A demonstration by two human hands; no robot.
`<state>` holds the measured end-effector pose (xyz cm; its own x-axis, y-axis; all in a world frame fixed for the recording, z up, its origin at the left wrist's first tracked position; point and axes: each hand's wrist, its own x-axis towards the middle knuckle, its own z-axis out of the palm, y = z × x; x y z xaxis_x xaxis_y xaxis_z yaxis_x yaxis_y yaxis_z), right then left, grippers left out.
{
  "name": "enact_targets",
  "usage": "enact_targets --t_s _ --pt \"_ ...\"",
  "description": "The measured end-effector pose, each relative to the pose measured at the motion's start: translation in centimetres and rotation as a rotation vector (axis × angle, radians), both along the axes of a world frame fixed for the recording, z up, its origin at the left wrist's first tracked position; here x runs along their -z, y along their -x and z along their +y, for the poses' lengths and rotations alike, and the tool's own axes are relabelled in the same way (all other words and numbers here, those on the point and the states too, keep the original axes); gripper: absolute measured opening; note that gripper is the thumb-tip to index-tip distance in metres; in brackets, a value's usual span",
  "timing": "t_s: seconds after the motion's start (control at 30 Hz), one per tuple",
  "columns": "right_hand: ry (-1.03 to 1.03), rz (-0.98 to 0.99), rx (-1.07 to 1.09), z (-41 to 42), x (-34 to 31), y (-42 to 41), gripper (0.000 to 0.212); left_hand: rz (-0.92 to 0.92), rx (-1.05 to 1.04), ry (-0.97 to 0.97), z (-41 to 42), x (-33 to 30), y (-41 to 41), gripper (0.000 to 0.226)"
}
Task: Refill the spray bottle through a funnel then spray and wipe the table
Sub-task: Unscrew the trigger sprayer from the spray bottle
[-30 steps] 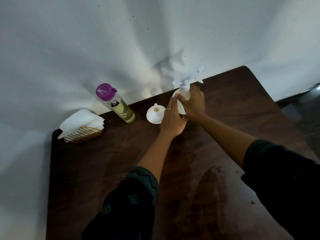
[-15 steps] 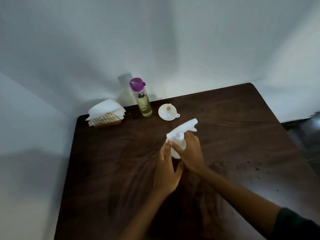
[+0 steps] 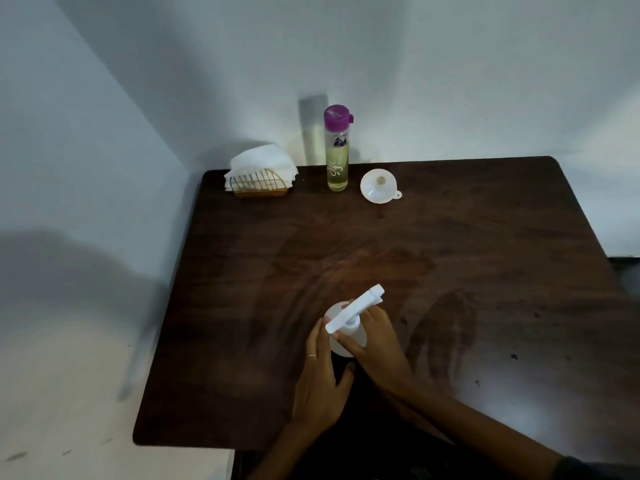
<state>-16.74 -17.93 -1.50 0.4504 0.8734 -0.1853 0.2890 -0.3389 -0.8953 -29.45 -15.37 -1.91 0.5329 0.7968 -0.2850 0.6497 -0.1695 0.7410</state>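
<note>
A white spray bottle point(image 3: 349, 327) stands upright on the dark wooden table point(image 3: 485, 271), near its front middle. My right hand point(image 3: 375, 344) wraps the bottle's neck just under the spray head. My left hand point(image 3: 320, 379) rests flat against the bottle's left side, fingers straight. A white funnel point(image 3: 379, 186) lies mouth-up at the back of the table. To its left stands a clear bottle point(image 3: 336, 150) with a purple cap, holding pale yellow liquid. White paper napkins point(image 3: 263, 164) sit in a gold wire holder at the back left corner.
White walls meet behind the table's back left corner. The table's left edge runs beside a pale floor point(image 3: 69, 393). Faint smear marks and small dark specks point(image 3: 512, 356) show on the right half of the tabletop.
Both hands have carried the spray bottle from the back of the table, beside the funnel, to the front middle. The view has pulled back and tilted down.
</note>
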Motion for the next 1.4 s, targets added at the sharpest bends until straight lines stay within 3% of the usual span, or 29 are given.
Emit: enact_targets --t_s 0.2,0.37,0.47,0.57,0.63,0.77,0.9,1.03,1.1,1.2,1.4 --pt "0.031 -0.084 -0.035 -0.2 -0.2 -0.3 0.039 0.045 0.000 -0.092 1.0 0.7 -0.9 0.078" --pt "-0.015 -0.058 0.176 -0.1 -1.3 0.8 0.061 0.057 -0.008 -0.179 1.6 1.1 -1.9 0.077" --pt "-0.093 0.023 0.320 0.0 -2.0 1.3 0.048 0.050 0.009 -0.246 1.6 1.1 -2.1 0.079" --pt "-0.075 -0.022 0.385 -0.3 -2.3 1.3 0.035 0.043 0.027 -0.307 1.4 1.3 -2.2 0.081" --pt "-0.080 -0.128 0.358 -0.5 -1.9 1.2 0.028 0.052 0.020 -0.309 1.3 1.2 -2.5 0.083" --pt "-0.129 -0.328 0.174 -0.1 -1.4 0.3 0.019 0.073 -0.022 -0.239 1.6 1.1 -2.8 0.113" --pt "-0.101 -0.104 -0.095 -0.3 -2.5 -1.1 0.020 0.092 0.029 -0.224 1.8 1.0 -2.5 0.110" --pt "-0.147 0.017 0.051 -0.3 -3.1 -1.1 0.034 0.082 0.003 -0.217 1.6 1.1 -2.5 0.110" --pt "-0.119 0.041 0.142 0.3 -3.3 -0.9 0.048 0.101 0.007 -0.225 1.8 1.1 -2.6 0.109" --pt "-0.127 0.054 0.178 0.8 -3.6 -1.1 0.042 0.128 0.037 -0.250 2.0 1.3 -2.5 0.107" --pt "-0.120 -0.033 -0.018 -0.5 -4.5 -2.9 0.035 0.112 0.033 -0.242 2.2 1.7 -2.4 0.095"
